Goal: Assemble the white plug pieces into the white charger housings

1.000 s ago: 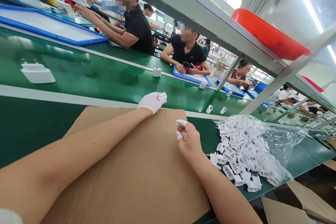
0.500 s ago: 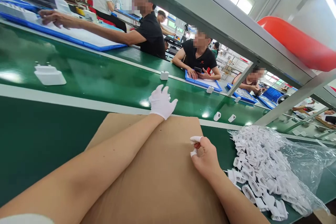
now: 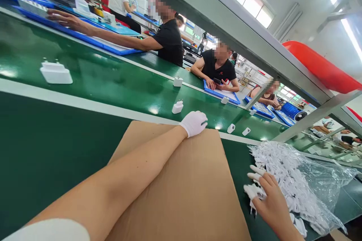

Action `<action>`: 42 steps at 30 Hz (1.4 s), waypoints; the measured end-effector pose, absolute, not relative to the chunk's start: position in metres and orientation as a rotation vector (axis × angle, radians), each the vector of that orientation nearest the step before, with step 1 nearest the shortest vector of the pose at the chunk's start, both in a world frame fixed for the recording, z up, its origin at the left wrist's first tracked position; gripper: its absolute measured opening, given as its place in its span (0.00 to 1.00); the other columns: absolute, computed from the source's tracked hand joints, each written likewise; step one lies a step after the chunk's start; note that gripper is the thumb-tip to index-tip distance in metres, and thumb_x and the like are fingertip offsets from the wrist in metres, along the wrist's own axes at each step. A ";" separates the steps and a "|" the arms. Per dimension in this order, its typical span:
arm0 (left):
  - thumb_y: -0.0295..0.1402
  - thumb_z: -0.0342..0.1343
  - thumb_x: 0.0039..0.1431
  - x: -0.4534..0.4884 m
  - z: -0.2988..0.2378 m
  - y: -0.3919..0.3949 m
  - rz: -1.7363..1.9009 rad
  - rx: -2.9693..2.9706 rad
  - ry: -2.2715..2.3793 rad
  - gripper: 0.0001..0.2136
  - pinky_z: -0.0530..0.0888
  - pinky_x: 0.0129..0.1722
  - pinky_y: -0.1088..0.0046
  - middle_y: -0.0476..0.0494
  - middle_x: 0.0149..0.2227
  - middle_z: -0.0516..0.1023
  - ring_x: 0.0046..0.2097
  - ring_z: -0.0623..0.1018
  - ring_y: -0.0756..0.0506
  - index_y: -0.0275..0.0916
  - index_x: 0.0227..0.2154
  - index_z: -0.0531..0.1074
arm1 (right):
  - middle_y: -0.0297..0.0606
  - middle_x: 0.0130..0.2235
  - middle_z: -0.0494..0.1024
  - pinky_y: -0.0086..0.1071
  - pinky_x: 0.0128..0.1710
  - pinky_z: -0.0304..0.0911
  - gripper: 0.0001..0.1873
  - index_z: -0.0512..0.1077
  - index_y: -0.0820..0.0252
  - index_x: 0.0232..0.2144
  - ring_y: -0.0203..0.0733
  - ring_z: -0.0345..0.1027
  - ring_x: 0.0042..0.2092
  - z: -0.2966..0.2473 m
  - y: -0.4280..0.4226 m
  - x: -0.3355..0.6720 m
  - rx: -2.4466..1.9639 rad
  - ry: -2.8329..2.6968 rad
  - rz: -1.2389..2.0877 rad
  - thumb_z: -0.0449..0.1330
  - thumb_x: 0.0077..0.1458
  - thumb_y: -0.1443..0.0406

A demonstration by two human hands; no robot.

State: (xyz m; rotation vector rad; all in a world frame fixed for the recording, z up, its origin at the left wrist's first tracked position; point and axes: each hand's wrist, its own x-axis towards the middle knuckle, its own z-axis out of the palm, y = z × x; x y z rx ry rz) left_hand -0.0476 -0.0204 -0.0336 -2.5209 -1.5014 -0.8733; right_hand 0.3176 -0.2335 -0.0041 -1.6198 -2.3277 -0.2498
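My left hand (image 3: 194, 123), in a white glove, rests on the far edge of a brown cardboard sheet (image 3: 175, 196) with its fingers loosely stretched and nothing in them. Just beyond it a white charger plug (image 3: 177, 107) stands on the green conveyor belt (image 3: 113, 83). My right hand (image 3: 267, 197), with white finger cots, is at the near edge of a heap of white plastic parts on a clear plastic bag (image 3: 299, 180). Its thumb and fingers pinch one white plastic part (image 3: 250, 192).
More white chargers (image 3: 55, 73) (image 3: 178, 81) and two small ones (image 3: 231, 128) sit on the belt. Across it, several seated people work at blue trays (image 3: 222, 93); one person's arm (image 3: 98, 34) reaches left. A grey shelf beam overhead carries a red tub (image 3: 322, 69).
My left hand set the white charger down on the belt, spread open, then drew back onto the cardboard. My right hand moved right from the cardboard into the heap of parts.
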 end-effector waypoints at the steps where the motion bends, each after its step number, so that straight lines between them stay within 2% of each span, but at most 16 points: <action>1: 0.39 0.52 0.68 -0.047 -0.035 -0.020 -0.838 -2.562 -1.509 0.17 0.73 0.52 0.56 0.36 0.52 0.82 0.52 0.78 0.35 0.36 0.48 0.81 | 0.46 0.53 0.79 0.50 0.56 0.68 0.17 0.76 0.54 0.48 0.57 0.70 0.57 -0.017 -0.242 0.336 -1.702 -2.264 -0.309 0.60 0.58 0.58; 3: 0.45 0.54 0.66 -0.047 -0.039 -0.018 -0.790 -2.647 -1.520 0.20 0.73 0.54 0.57 0.37 0.55 0.81 0.55 0.77 0.35 0.37 0.52 0.80 | 0.48 0.50 0.79 0.52 0.56 0.67 0.18 0.75 0.56 0.46 0.60 0.71 0.56 -0.047 -0.253 0.365 -1.777 -2.200 -0.399 0.57 0.57 0.55; 5: 0.50 0.54 0.65 -0.046 -0.043 -0.018 -0.738 -2.730 -1.535 0.25 0.72 0.57 0.57 0.37 0.58 0.79 0.59 0.75 0.34 0.39 0.56 0.78 | 0.50 0.51 0.79 0.54 0.59 0.65 0.17 0.75 0.57 0.45 0.63 0.68 0.60 -0.073 -0.256 0.379 -1.761 -2.210 -0.455 0.55 0.57 0.57; 8: 0.54 0.53 0.64 -0.046 -0.044 -0.019 -0.607 -2.813 -1.566 0.27 0.71 0.59 0.57 0.39 0.60 0.78 0.61 0.74 0.33 0.40 0.54 0.80 | 0.49 0.51 0.79 0.54 0.62 0.62 0.14 0.75 0.56 0.41 0.62 0.65 0.64 -0.089 -0.246 0.372 -1.712 -2.230 -0.449 0.53 0.57 0.60; 11: 0.53 0.53 0.64 -0.046 -0.043 -0.021 -0.557 -2.826 -1.563 0.24 0.72 0.57 0.58 0.40 0.58 0.80 0.60 0.75 0.34 0.41 0.49 0.83 | 0.46 0.47 0.80 0.52 0.58 0.65 0.12 0.75 0.55 0.38 0.60 0.70 0.58 -0.077 -0.226 0.353 -1.730 -2.176 -0.373 0.53 0.56 0.60; 15: 0.49 0.54 0.64 -0.047 -0.041 -0.024 -0.627 -2.823 -1.525 0.21 0.73 0.57 0.59 0.42 0.55 0.82 0.57 0.77 0.36 0.42 0.46 0.84 | 0.44 0.43 0.82 0.45 0.50 0.71 0.14 0.76 0.54 0.39 0.55 0.75 0.50 -0.049 -0.201 0.336 -1.724 -2.093 -0.193 0.54 0.55 0.59; 17: 0.49 0.55 0.63 -0.047 -0.041 -0.024 -0.651 -2.823 -1.522 0.20 0.73 0.58 0.60 0.43 0.55 0.82 0.57 0.77 0.36 0.43 0.46 0.84 | 0.43 0.43 0.83 0.42 0.45 0.72 0.16 0.77 0.54 0.41 0.52 0.77 0.45 -0.036 -0.193 0.332 -1.738 -2.050 -0.118 0.53 0.54 0.60; 20: 0.48 0.55 0.63 -0.046 -0.043 -0.023 -0.661 -2.824 -1.531 0.19 0.72 0.59 0.62 0.45 0.56 0.82 0.58 0.77 0.37 0.44 0.45 0.85 | 0.41 0.38 0.83 0.40 0.41 0.70 0.15 0.77 0.54 0.37 0.50 0.77 0.39 -0.022 -0.186 0.325 -1.762 -2.077 -0.025 0.51 0.53 0.63; 23: 0.49 0.56 0.63 -0.046 -0.045 -0.021 -0.663 -2.830 -1.543 0.19 0.72 0.61 0.62 0.45 0.57 0.81 0.59 0.76 0.37 0.44 0.46 0.85 | 0.40 0.38 0.82 0.40 0.42 0.70 0.14 0.77 0.54 0.34 0.49 0.77 0.40 -0.011 -0.180 0.311 -1.747 -2.164 0.093 0.51 0.50 0.66; 28: 0.49 0.57 0.62 -0.048 -0.052 -0.015 -0.700 -2.856 -1.533 0.19 0.70 0.64 0.65 0.46 0.59 0.80 0.61 0.75 0.38 0.46 0.46 0.86 | 0.40 0.43 0.81 0.39 0.48 0.68 0.16 0.77 0.55 0.39 0.47 0.75 0.46 0.004 -0.176 0.262 -1.534 -2.209 0.275 0.51 0.53 0.71; 30: 0.48 0.57 0.62 -0.050 -0.054 -0.013 -0.705 -2.858 -1.543 0.19 0.70 0.64 0.65 0.46 0.60 0.79 0.62 0.75 0.38 0.46 0.47 0.86 | 0.39 0.42 0.79 0.37 0.46 0.67 0.15 0.76 0.55 0.37 0.46 0.74 0.46 0.006 -0.176 0.235 -1.406 -2.286 0.313 0.52 0.55 0.73; 34: 0.49 0.57 0.61 -0.052 -0.056 -0.011 -0.732 -2.841 -1.604 0.21 0.71 0.64 0.64 0.45 0.60 0.79 0.61 0.76 0.37 0.46 0.49 0.85 | 0.37 0.38 0.74 0.32 0.38 0.62 0.13 0.71 0.57 0.30 0.41 0.69 0.38 -0.003 -0.176 0.193 -1.315 -2.461 0.334 0.54 0.52 0.78; 36: 0.49 0.57 0.61 -0.052 -0.057 -0.012 -0.726 -2.835 -1.614 0.21 0.71 0.64 0.63 0.45 0.59 0.80 0.60 0.77 0.37 0.47 0.49 0.85 | 0.37 0.38 0.72 0.32 0.38 0.62 0.12 0.70 0.57 0.32 0.41 0.67 0.38 -0.011 -0.177 0.183 -1.313 -2.465 0.403 0.55 0.54 0.78; 38: 0.49 0.58 0.60 -0.052 -0.059 -0.013 -0.721 -2.830 -1.605 0.20 0.71 0.64 0.63 0.45 0.58 0.80 0.59 0.77 0.38 0.47 0.48 0.85 | 0.38 0.41 0.71 0.34 0.42 0.65 0.13 0.72 0.58 0.39 0.42 0.68 0.41 -0.018 -0.178 0.181 -1.301 -2.423 0.488 0.55 0.57 0.78; 42: 0.49 0.60 0.57 -0.052 -0.058 -0.009 -0.789 -2.645 -1.701 0.22 0.70 0.66 0.61 0.43 0.59 0.80 0.61 0.76 0.36 0.44 0.50 0.84 | 0.43 0.50 0.66 0.40 0.53 0.67 0.25 0.72 0.58 0.53 0.44 0.68 0.49 -0.024 -0.182 0.188 -1.272 -2.365 0.629 0.55 0.56 0.80</action>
